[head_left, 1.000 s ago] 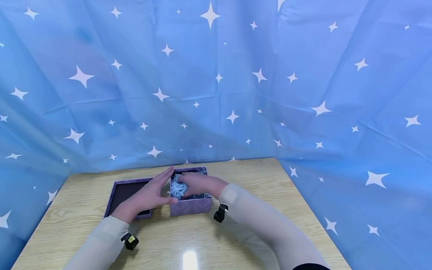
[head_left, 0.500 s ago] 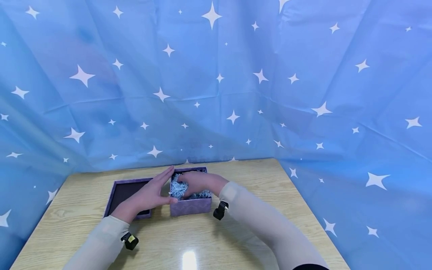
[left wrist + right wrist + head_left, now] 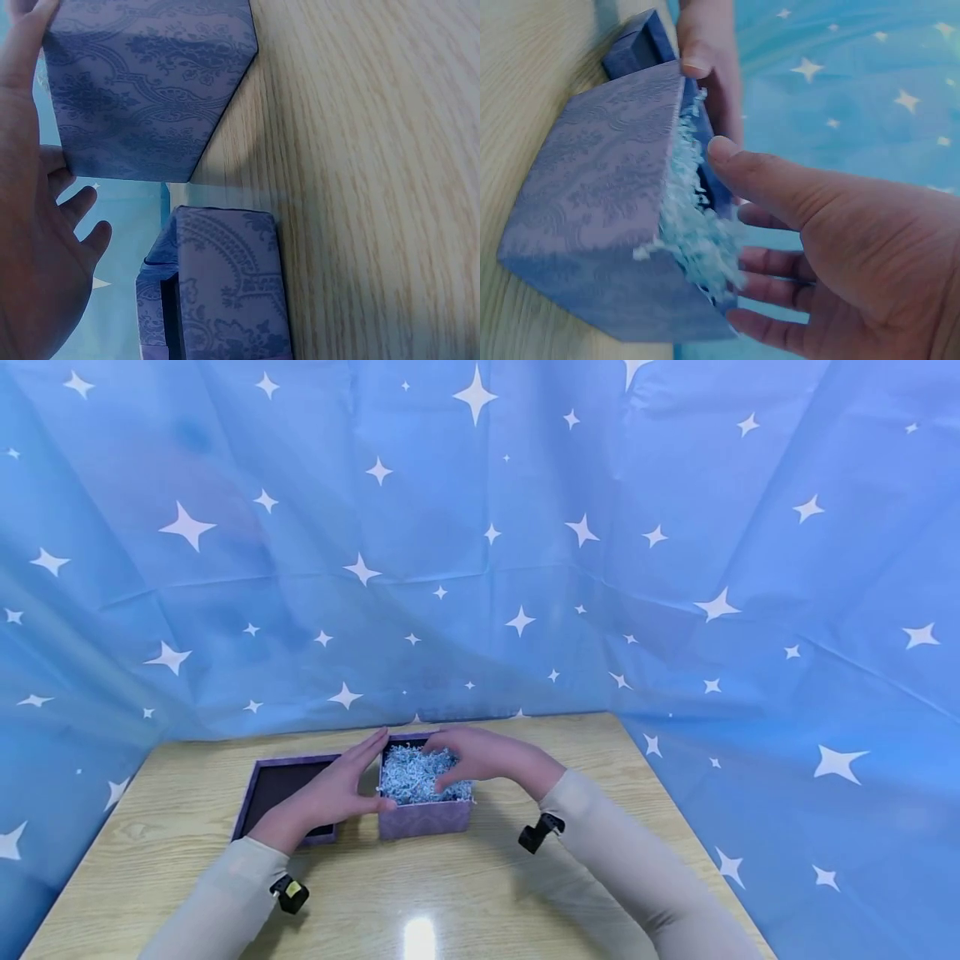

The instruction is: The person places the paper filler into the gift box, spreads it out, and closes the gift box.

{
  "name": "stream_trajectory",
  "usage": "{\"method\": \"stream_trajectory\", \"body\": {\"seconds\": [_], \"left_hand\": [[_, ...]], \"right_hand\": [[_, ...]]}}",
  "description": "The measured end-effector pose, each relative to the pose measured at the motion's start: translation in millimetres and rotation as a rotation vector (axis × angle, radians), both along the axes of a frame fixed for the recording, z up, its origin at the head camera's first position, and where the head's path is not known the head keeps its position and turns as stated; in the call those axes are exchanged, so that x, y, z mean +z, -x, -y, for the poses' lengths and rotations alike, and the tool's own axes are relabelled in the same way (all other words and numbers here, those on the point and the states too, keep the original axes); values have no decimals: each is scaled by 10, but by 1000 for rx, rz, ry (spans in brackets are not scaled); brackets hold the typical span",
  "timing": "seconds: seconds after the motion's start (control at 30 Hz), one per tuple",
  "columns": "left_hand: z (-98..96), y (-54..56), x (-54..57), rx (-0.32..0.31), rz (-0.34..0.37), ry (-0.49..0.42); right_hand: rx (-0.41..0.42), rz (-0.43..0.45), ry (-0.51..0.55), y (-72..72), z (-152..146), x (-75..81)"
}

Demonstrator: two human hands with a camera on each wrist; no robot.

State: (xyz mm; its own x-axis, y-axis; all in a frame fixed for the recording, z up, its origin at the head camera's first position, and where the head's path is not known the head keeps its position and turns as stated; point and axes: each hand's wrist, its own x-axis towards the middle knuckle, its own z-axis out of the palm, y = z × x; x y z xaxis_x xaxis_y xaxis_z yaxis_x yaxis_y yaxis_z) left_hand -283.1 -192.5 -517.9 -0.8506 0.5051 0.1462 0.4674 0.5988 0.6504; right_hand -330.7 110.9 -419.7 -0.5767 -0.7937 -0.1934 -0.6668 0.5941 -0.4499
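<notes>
A purple patterned box [image 3: 424, 821] stands on the table, filled with light blue crinkled paper shreds [image 3: 411, 774]. My left hand [image 3: 337, 789] spans the box's left side, its thumb at the near corner and its extended fingers reaching along to the far corner. Over the right part of the box is my right hand [image 3: 480, 756]. In the right wrist view, the fingers of this right hand [image 3: 855, 247] are spread beside the shreds [image 3: 694, 202], with nothing between them and the thumb. The shreds bulge slightly above the rim there.
The box's shallow lid [image 3: 288, 789] lies left of it, dark inside turned up, partly covered by my left forearm and hand. A blue star-printed cloth [image 3: 480, 568] hangs behind and beside the wooden table [image 3: 360, 893].
My right hand has come up out of the box and moved right. Blue shreds now show across most of the opening. My left hand has stayed in place.
</notes>
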Motion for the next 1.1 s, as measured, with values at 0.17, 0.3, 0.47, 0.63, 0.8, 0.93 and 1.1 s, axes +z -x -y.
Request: {"method": "stream_trajectory", "body": {"seconds": [0.17,0.3,0.47,0.63,0.8,0.93,1.1], "left_hand": [[-4,12,-13,8,-13,14],[-6,5,-2,9,-10,17],[-13,2,8,4,-4,13],[-18,0,7,6,6,7],[-13,-1,16,7,12,6],[-8,-2,24,6,16,-1],[-10,-7,30,4,23,-1]], "right_hand": [[9,25,62,-95,-266,19],[58,10,89,-134,-375,-67],[89,31,139,-121,-412,-162],[53,26,185,-58,-362,-193],[58,-41,179,7,-168,-229],[77,-108,98,33,26,-280],[112,-207,-60,34,208,-347]]}}
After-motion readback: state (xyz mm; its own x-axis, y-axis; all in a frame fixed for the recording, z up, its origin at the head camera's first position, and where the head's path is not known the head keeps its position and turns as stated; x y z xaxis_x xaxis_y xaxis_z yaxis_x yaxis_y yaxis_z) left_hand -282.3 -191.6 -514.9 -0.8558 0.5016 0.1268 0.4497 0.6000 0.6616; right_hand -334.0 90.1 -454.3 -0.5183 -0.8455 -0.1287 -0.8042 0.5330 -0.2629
